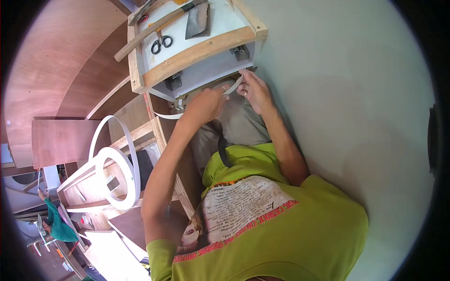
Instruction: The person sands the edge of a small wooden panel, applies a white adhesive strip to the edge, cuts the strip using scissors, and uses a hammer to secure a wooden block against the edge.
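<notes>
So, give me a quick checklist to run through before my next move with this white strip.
1. Right hand grips the white strip: ok, between the fingertips.
2. Left hand holds it too: ok.
3. White roll in view: ok, off to your left.
4. Strip joined to the roll: cannot tell, the link isn't clear.
5. Scissors lying free: not ok, a wooden handle appears to cross them.

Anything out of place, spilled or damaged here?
One oddity: the wooden-handled tool lies slanted across the wood-edged cabinet, its handle jutting past the rim, so it could get knocked. No spill or damage stands out; the white strip between the left hand and right hand bends without visible breaks.
</notes>
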Demonstrator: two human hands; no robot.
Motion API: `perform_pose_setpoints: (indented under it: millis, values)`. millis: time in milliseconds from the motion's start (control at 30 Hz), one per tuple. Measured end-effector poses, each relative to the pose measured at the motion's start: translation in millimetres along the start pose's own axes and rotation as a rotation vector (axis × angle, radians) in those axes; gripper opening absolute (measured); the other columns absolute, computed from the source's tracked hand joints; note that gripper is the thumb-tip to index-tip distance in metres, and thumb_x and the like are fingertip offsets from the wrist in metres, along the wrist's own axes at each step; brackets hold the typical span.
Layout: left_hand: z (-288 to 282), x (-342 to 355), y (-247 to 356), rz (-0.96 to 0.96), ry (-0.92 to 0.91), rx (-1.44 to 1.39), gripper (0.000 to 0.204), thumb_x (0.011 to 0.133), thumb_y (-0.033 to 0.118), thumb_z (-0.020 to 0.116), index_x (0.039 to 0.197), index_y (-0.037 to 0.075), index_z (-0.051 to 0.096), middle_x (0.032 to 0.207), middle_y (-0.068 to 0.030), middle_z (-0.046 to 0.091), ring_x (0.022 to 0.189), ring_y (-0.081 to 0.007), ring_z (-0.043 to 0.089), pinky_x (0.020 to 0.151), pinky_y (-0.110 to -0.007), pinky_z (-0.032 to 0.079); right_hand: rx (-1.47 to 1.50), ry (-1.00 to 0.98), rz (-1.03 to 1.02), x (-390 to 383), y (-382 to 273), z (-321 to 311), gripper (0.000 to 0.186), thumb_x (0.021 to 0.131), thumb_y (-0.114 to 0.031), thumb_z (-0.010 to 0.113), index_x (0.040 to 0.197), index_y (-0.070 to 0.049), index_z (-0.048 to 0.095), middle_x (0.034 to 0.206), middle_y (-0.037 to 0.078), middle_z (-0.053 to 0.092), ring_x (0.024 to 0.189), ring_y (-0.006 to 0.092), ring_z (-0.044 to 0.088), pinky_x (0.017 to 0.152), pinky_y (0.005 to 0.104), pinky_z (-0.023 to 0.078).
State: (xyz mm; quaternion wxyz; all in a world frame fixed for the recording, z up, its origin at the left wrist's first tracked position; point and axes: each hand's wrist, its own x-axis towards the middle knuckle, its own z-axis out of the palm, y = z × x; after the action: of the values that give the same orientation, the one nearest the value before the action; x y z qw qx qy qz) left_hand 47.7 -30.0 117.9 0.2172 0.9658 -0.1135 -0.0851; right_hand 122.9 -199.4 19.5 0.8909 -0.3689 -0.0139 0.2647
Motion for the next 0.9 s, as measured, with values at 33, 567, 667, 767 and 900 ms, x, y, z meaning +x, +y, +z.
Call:
perform_pose_setpoints:
  millis: [33, 567, 667, 767, 900]
  values:
    - [6.5, 5.4, -0.9, -0.048, -0.019, 0.012, 0.03, 0.092, 0.019, 0.051, 0.119, 0.006, 0.051, 0.071, -0.0188, 0.062, 0.064, -0.0317, 0.062, 0.065, -0.043, 0.048, 0.006, 0.028, 0.01, 1.0, 2.4, -4.5, 0.022, 0.091, -0.025, 0.059, 0.107, -0.01, 0.056, 0.087, 0.0, 0.057, 0.076, 0.0094, 0.054, 0.07, 0.0258, 0.045]
    - [80.5, 22.9, -30.9, -0.242, 0.14, 0.089, 0.023, 0.09, 0.024, 0.05, 0.105, 0.008, 0.059, 0.084, -0.0223, 0.065, 0.082, -0.0407, 0.062, 0.072, -0.05, 0.049, 0.242, 0.282, -0.151, 38.3, 50.8, -53.0, 0.018, 0.089, -0.018, 0.06, 0.104, -0.009, 0.055, 0.085, 0.0, 0.055, 0.086, 0.0137, 0.055, 0.088, 0.0354, 0.047]
    - [84.4, 28.1, -35.7, -0.239, 0.157, 0.18, 0.022, 0.091, 0.023, 0.048, 0.102, 0.009, 0.06, 0.082, -0.0208, 0.065, 0.079, -0.0394, 0.063, 0.07, -0.048, 0.05, 0.288, 0.286, -0.16, 43.9, 54.3, -58.8, 0.02, 0.09, -0.016, 0.058, 0.108, -0.008, 0.052, 0.089, 0.002, 0.055, 0.085, 0.0159, 0.056, 0.089, 0.0379, 0.048]
    - [88.1, 32.4, -42.1, -0.211, 0.204, 0.262, 0.021, 0.092, 0.022, 0.046, 0.101, 0.009, 0.06, 0.079, -0.0202, 0.065, 0.076, -0.0387, 0.064, 0.068, -0.048, 0.051, 0.331, 0.366, -0.166, 51.1, 55.9, -57.1, 0.023, 0.091, -0.014, 0.057, 0.111, -0.007, 0.05, 0.092, 0.003, 0.055, 0.085, 0.0174, 0.056, 0.09, 0.0401, 0.048]
    - [87.2, 40.9, -44.1, -0.225, 0.234, 0.272, 0.021, 0.093, 0.022, 0.045, 0.099, 0.008, 0.06, 0.079, -0.0199, 0.065, 0.075, -0.0384, 0.064, 0.068, -0.048, 0.051, 0.354, 0.422, -0.208, 62.6, 60.6, -51.0, 0.025, 0.09, -0.015, 0.058, 0.112, -0.006, 0.049, 0.092, 0.004, 0.055, 0.084, 0.0175, 0.057, 0.09, 0.0404, 0.048]
